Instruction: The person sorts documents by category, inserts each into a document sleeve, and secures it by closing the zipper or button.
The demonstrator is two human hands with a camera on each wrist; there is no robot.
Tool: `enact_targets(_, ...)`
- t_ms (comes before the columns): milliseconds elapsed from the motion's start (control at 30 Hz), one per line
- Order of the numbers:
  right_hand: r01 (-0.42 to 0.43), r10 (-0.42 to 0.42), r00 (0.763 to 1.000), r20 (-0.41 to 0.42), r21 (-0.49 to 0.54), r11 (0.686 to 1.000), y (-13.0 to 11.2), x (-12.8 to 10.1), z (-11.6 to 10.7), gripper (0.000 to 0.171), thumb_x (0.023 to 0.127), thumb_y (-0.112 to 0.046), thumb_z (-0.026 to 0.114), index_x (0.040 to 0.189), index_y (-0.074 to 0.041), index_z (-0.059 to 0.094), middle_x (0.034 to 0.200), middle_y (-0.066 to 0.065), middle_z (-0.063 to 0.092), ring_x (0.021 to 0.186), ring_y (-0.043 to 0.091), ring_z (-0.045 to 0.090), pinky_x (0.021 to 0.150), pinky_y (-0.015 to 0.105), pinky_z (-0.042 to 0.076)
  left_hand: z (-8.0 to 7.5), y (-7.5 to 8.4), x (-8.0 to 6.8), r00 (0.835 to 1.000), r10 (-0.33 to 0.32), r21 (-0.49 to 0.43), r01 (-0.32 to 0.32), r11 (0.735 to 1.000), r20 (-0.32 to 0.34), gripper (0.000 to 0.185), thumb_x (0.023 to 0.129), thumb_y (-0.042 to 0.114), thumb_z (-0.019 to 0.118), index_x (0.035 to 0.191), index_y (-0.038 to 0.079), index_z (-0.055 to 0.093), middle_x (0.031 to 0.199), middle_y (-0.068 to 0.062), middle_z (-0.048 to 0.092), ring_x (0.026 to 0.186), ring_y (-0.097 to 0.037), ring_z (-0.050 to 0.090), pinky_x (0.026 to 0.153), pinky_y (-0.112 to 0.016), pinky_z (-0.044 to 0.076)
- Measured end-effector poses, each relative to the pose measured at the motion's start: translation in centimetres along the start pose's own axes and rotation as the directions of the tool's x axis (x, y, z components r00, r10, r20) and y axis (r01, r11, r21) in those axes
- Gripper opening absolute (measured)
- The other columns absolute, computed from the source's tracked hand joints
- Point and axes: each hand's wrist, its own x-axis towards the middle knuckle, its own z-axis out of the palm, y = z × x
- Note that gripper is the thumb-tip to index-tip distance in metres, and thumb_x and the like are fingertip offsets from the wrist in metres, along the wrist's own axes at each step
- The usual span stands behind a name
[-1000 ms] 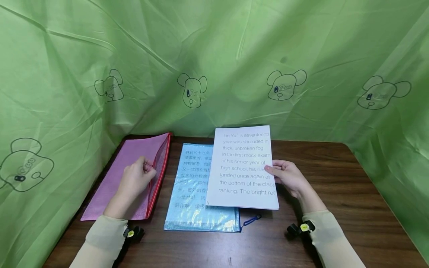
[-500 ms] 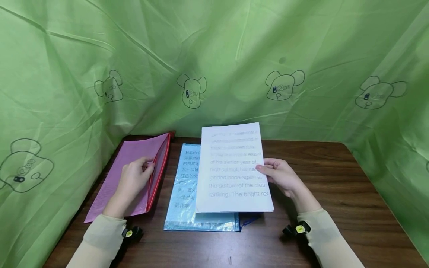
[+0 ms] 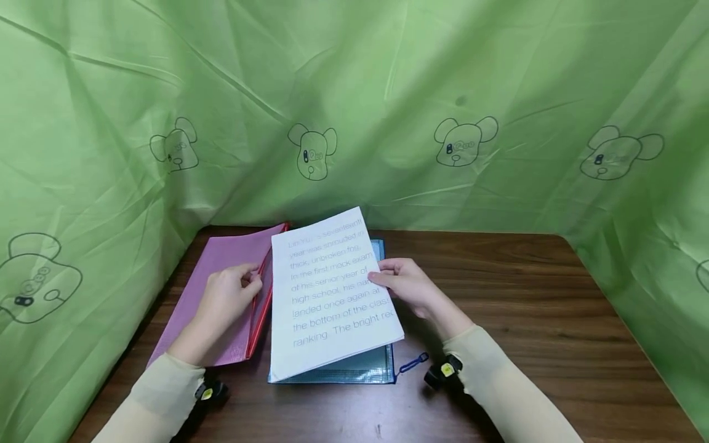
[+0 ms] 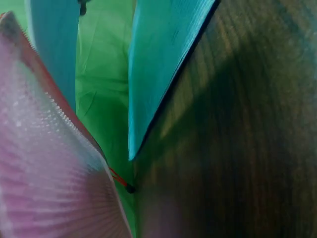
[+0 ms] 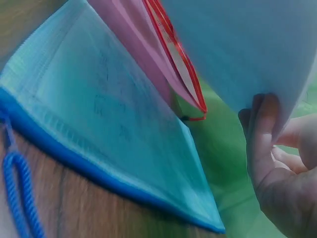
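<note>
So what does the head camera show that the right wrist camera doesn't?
Only the head view shows the left hand pinching the red zip edge of the pink pouch, the printed English text on the sheet of paper, the whole wooden table and the green cloth backdrop with its bear drawings. Only the right wrist view shows the paper's underside and the curled fingers beneath it. Both show the right hand holding the paper, the blue pouch and its blue cord.

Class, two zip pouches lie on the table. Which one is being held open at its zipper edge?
The pink pouch with the red zipper: the left hand grips its opening. The blue pouch lies flat under the printed sheet.
</note>
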Motion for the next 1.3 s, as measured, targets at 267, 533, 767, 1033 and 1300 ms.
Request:
enact_targets(267, -0.035, 0.036, 0.999, -0.029, 0.011, 0.999, -0.9, 0.6, 0.3, 0.028, 0.106, -0.007, 0.067, 0.127, 0.011, 0.071, 0.108, 0.019, 0.081, 0.088, 0.022, 0.080, 0.079, 0.036, 0.066, 0.2, 0.6, -0.3, 1.000, -0.023, -0.010, 0.023, 1.000, 0.011, 0.029, 0.090, 0.005, 0.068, 0.115, -0.002, 0.082, 0.091, -0.009, 0.080, 0.075, -0.024, 0.066, 0.072, -0.046, 0.055)
enact_targets(533, -0.072, 0.073, 0.996, -0.050, 0.032, 0.997, -1.3, 0.0, -0.6, 0.030, 0.105, -0.008, 0.069, 0.130, 0.009, 0.071, 0.110, 0.018, 0.081, 0.089, 0.023, 0.081, 0.077, 0.036, 0.066, 0.1, 0.5, -0.4, 1.000, -0.004, -0.016, 0.004, 1.000, -0.009, 0.028, 0.089, 0.004, 0.069, 0.113, -0.001, 0.083, 0.089, -0.009, 0.080, 0.076, -0.025, 0.068, 0.072, -0.049, 0.056)
enact_targets(767, -0.024, 0.024, 0.999, -0.038, -0.003, 1.000, -0.9, 0.8, 0.4, 0.026, 0.106, -0.007, 0.068, 0.125, 0.010, 0.072, 0.107, 0.018, 0.081, 0.086, 0.022, 0.080, 0.076, 0.035, 0.065, -0.2, 0.6, -0.8, 0.999, -0.010, -0.012, 0.011, 1.000, 0.045, 0.025, 0.089, 0.005, 0.069, 0.109, -0.001, 0.083, 0.088, -0.007, 0.079, 0.074, -0.021, 0.065, 0.069, -0.043, 0.054)
enact_targets(1033, 0.034, -0.041, 0.995, -0.090, -0.074, 0.997, -1.0, 1.8, 3.1, 0.023, 0.108, -0.008, 0.065, 0.121, 0.008, 0.076, 0.103, 0.017, 0.082, 0.084, 0.021, 0.079, 0.075, 0.034, 0.065, 0.0, 1.7, -1.8, 0.995, -0.047, -0.063, 0.053, 0.997, 0.086, 0.010, 0.089, 0.007, 0.073, 0.097, 0.007, 0.079, 0.081, 0.002, 0.074, 0.075, -0.016, 0.067, 0.072, -0.039, 0.055)
enact_targets(1300, 0.042, -0.054, 0.989, -0.136, -0.088, 0.995, -0.7, 1.9, 4.8, 0.020, 0.108, -0.009, 0.066, 0.119, 0.005, 0.077, 0.101, 0.014, 0.082, 0.084, 0.022, 0.080, 0.074, 0.035, 0.064, 1.0, 2.2, -1.8, 0.994, -0.054, -0.091, 0.062, 0.994, 0.090, 0.011, 0.088, 0.006, 0.072, 0.096, 0.007, 0.080, 0.081, 0.001, 0.074, 0.074, -0.014, 0.066, 0.071, -0.035, 0.055)
